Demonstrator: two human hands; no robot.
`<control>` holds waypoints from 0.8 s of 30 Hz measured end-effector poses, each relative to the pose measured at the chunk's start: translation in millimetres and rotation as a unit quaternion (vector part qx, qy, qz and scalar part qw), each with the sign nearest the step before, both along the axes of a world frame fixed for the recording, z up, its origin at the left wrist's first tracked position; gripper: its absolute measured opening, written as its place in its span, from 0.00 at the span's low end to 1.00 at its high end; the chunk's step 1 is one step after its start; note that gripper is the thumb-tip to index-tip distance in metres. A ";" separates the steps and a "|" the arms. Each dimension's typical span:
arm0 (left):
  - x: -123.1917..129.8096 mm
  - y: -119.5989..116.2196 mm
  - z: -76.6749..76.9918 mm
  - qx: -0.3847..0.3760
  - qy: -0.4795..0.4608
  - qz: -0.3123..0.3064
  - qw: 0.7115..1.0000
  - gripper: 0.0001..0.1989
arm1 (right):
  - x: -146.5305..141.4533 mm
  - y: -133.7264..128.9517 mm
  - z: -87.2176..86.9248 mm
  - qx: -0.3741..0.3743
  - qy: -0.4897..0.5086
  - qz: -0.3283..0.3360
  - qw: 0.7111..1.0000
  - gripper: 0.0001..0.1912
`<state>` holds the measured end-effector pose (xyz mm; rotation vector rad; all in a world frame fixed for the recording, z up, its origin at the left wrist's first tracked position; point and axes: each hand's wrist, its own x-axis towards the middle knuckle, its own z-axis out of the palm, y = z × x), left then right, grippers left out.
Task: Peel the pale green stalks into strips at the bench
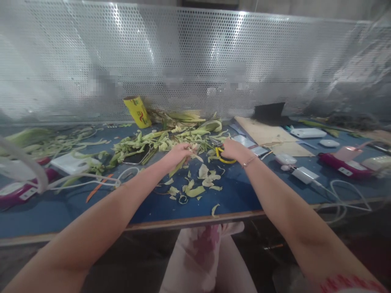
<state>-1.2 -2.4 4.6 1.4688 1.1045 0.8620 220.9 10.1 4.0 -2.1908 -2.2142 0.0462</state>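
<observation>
Pinched in the fingers of my left hand [180, 154] is a pale green leaf strip [195, 155], held above the middle of the table. My right hand [233, 149] is wrapped around the yellow handles of a pair of scissors [225, 160]. Their metal blades point left, toward the strip, and look slightly parted. Below the hands, small cut leaf pieces [195, 191] lie scattered on the blue tabletop. Just behind my left hand spreads a heap of pale green leaf strips [166, 140], with a dark phone [139, 155] partly under it.
A yellow tube [138, 112] leans against the perforated metal screen [195, 53]. Cardboard [265, 134], a white charger [305, 175] and a purple power strip [346, 167] lie at right. White cables, a white box [71, 162] and an orange strip [99, 188] are at left.
</observation>
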 end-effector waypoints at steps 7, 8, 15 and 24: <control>-1.8 1.5 -0.3 0.041 0.000 0.056 0.998 0.09 | -0.9 -0.4 -4.4 0.061 0.056 -0.051 0.995 0.26; -2.2 2.8 -1.2 0.043 -0.013 0.068 0.997 0.09 | -0.1 -1.0 -3.0 0.072 0.063 -0.050 0.994 0.24; -6.4 11.0 -8.3 0.067 -0.063 0.085 0.992 0.08 | -0.4 -7.0 13.1 0.170 0.116 0.009 0.978 0.19; -8.3 11.2 -7.5 0.098 -0.105 0.111 0.983 0.09 | -3.0 -27.4 31.1 0.035 0.170 0.224 0.959 0.22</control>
